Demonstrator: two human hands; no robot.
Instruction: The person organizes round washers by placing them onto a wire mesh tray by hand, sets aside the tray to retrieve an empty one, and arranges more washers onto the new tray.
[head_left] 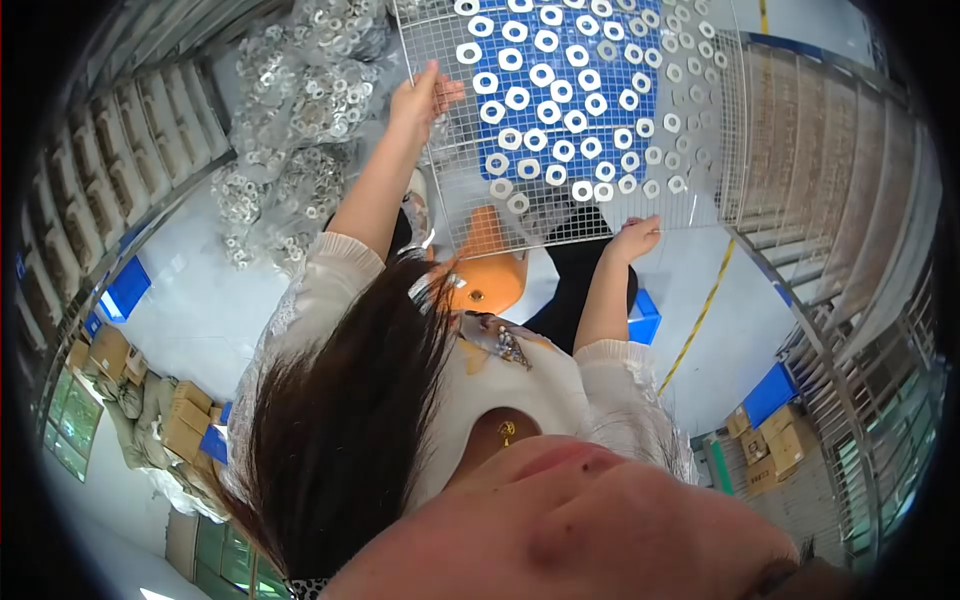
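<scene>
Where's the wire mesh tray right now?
In the head view, the wire mesh tray is at upper centre, with the left hand at its left edge and the right hand at its near edge; the orange seat shows partly beneath it.

Near head-worn view, facing down over the wire rack [690,212]

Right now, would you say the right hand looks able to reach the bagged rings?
Probably not: the right hand seems to be holding the near edge of the wire rack, and the left forearm also lies between it and the bagged rings.
</scene>
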